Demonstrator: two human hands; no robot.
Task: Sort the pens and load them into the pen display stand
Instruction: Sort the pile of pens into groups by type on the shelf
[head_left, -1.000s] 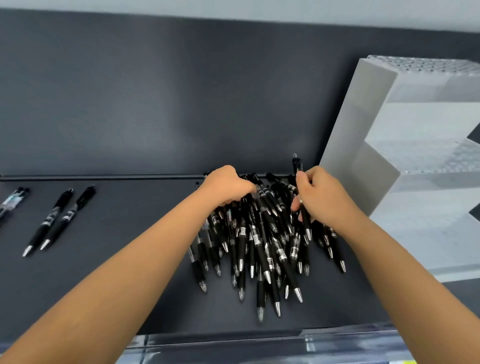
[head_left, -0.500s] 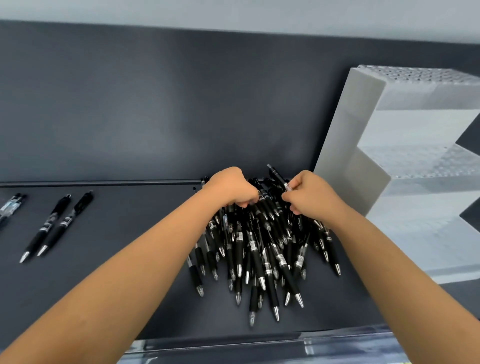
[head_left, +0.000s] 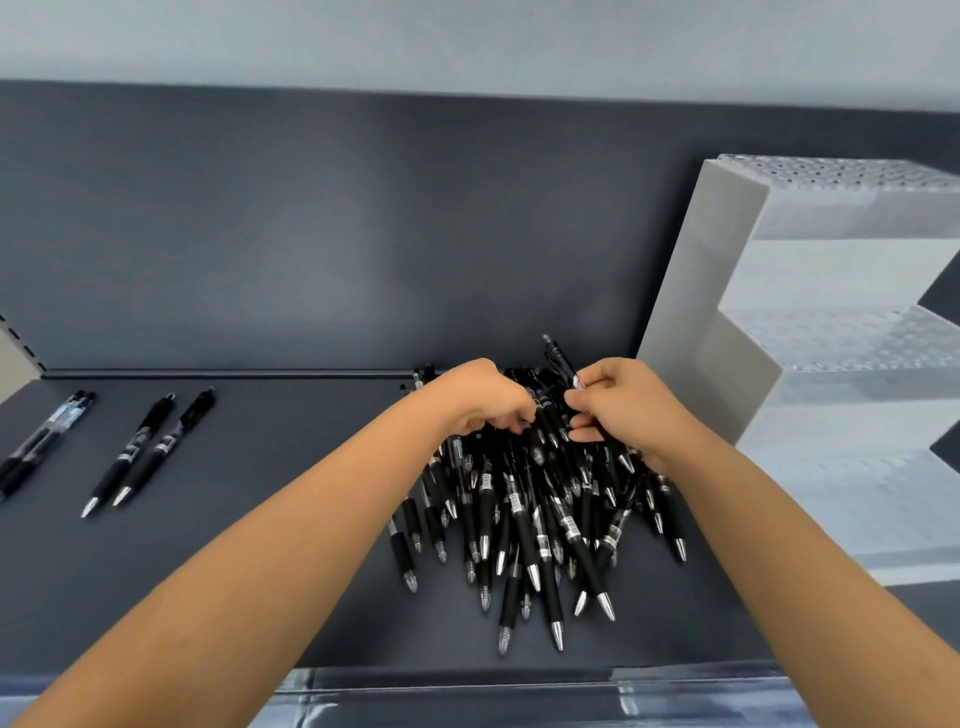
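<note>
Pens (head_left: 524, 519) lie heaped in a loose black pile at the middle of a dark shelf (head_left: 260, 441), most with their silver tips pointing toward the near edge. Both hands reach into the far end of this pile. The left hand (head_left: 478, 397) sits knuckles-up with its fingers curled down among the pen tops; the fingertips are hidden there, so I cannot tell whether they close on any pen. The right hand (head_left: 623, 410) is just beside it, on the right, and pinches a single black pen (head_left: 561, 360) between thumb and forefinger, the pen rising out of the grip and slanting toward the far left, above the heap. A white stepped display stand (head_left: 696, 291) with perforated tiers stands just right of the pile, near the right hand. Well apart on the left, two pens (head_left: 128, 455) lie side by side, tips toward the near edge, and a small bundle of pens (head_left: 49, 439) lies farther left at the picture's edge. A clear rail (head_left: 519, 693) runs along the shelf's near edge.
</note>
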